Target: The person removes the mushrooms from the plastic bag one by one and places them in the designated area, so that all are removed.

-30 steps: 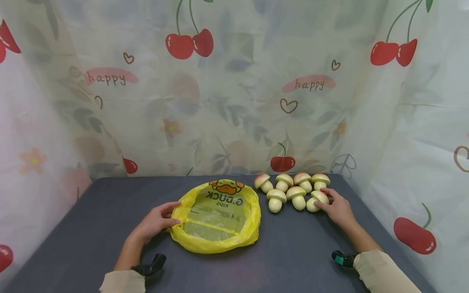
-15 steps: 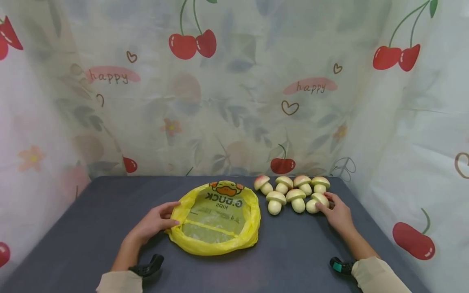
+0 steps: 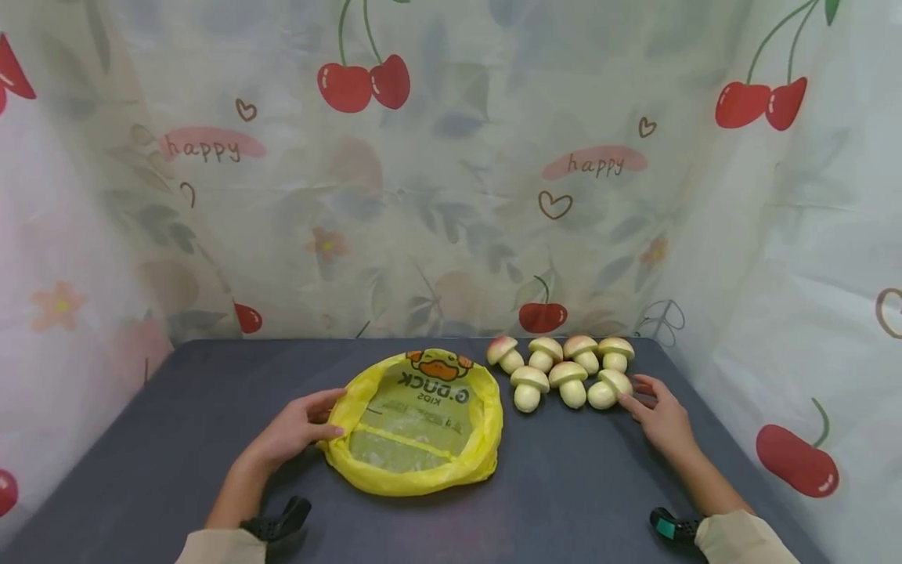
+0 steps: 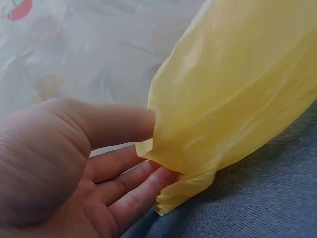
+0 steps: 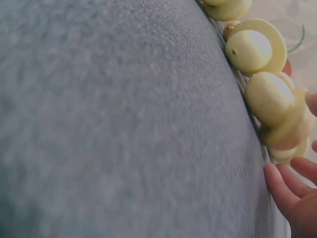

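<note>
A yellow plastic bag (image 3: 416,478) with a duck print lies with its mouth spread wide and its rim rolled. My left hand (image 3: 296,427) holds its left side, the thumb and fingers apart around the edge; in the left wrist view the thumb (image 4: 119,121) and fingers meet the thin yellow film. Several toy mushrooms (image 3: 568,384) with cream stems and pale caps stand or lean in two rows to the right. Beside the rightmost front mushroom (image 3: 610,389), which is tilted, my right hand (image 3: 665,415) has its fingers spread, right at the cap and holding nothing.
The dark grey cloth-covered table (image 3: 550,486) carries the bag and mushrooms. A cherry-printed curtain (image 3: 437,196) hangs behind it and along both sides. Black straps (image 3: 278,521) sit on both wrists.
My right hand has drawn back a little to the right, its fingers parting from the front mushroom. My left hand stays at the bag's edge.
</note>
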Motion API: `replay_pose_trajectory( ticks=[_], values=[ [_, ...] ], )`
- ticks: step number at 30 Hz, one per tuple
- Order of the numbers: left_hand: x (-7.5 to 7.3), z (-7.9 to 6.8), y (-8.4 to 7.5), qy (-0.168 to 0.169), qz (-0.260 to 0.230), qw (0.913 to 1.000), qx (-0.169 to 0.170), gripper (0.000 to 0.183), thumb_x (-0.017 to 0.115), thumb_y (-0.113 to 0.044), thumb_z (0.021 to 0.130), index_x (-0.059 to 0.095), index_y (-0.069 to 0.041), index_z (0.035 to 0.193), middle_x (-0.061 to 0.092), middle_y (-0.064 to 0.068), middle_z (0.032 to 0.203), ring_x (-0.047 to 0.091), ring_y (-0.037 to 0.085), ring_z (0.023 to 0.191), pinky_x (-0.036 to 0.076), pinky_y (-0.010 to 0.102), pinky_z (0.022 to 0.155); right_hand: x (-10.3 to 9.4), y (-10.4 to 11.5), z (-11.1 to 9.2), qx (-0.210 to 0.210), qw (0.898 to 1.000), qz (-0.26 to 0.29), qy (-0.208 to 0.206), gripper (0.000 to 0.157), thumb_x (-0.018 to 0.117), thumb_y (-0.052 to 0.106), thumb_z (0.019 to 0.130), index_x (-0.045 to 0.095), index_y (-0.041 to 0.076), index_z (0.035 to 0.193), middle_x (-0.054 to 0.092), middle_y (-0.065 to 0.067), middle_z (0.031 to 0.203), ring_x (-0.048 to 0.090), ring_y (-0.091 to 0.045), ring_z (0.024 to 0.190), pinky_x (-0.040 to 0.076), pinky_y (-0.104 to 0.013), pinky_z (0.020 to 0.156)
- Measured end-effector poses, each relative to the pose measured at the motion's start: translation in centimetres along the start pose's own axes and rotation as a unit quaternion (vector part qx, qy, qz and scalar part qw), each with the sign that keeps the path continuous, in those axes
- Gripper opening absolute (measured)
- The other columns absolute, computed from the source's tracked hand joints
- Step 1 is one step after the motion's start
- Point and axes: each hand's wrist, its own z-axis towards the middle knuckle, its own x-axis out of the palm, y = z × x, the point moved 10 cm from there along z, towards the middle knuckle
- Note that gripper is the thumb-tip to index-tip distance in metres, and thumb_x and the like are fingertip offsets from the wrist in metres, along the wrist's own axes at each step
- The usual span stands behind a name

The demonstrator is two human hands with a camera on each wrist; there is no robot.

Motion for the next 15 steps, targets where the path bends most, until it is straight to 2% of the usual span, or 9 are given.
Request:
replay_pose_trajectory(
  ticks=[7, 10, 15],
  values=[
    [-0.2, -0.5, -0.5, -0.025, 0.04, 0.9989, 0.001, 0.066, 0.075, -0.021, 0.087, 0.046, -0.005, 0.145, 0.049, 0.02, 0.14, 0.053, 0.031, 0.115, 0.046, 0.045, 0.089, -0.9, -0.4, -0.2, 0.009, 1.0, -0.008, 0.015, 0.077, 0.055, 0.048, 0.097, 0.029, -0.003, 0.148, 0.038, -0.032, 0.142, 0.046, -0.046, 0.124, 0.051, -0.047, 0.085],
    [-0.8, -0.8, -0.7, -0.041, 0.063, 0.9972, 0.003, 0.063, 0.074, -0.024, 0.088, 0.048, -0.008, 0.144, 0.051, 0.017, 0.139, 0.053, 0.031, 0.113, 0.046, 0.045, 0.086, -1.6, -0.4, -0.1, -0.005, 0.999, -0.041, 0.013, 0.075, 0.055, 0.048, 0.097, 0.032, -0.004, 0.147, 0.04, -0.032, 0.141, 0.047, -0.047, 0.122, 0.048, -0.053, 0.087],
    [-2.7, -2.1, -1.6, -0.085, 0.084, 0.9919, 0.043, 0.054, 0.07, -0.021, 0.092, 0.05, -0.006, 0.14, 0.052, 0.018, 0.137, 0.051, 0.036, 0.118, 0.046, 0.051, 0.091, -2.6, -0.1, 0.3, -0.059, 0.991, -0.121, 0.013, 0.073, 0.057, 0.046, 0.097, 0.037, -0.006, 0.144, 0.043, -0.034, 0.138, 0.044, -0.051, 0.121, 0.039, -0.062, 0.092]
  ],
)
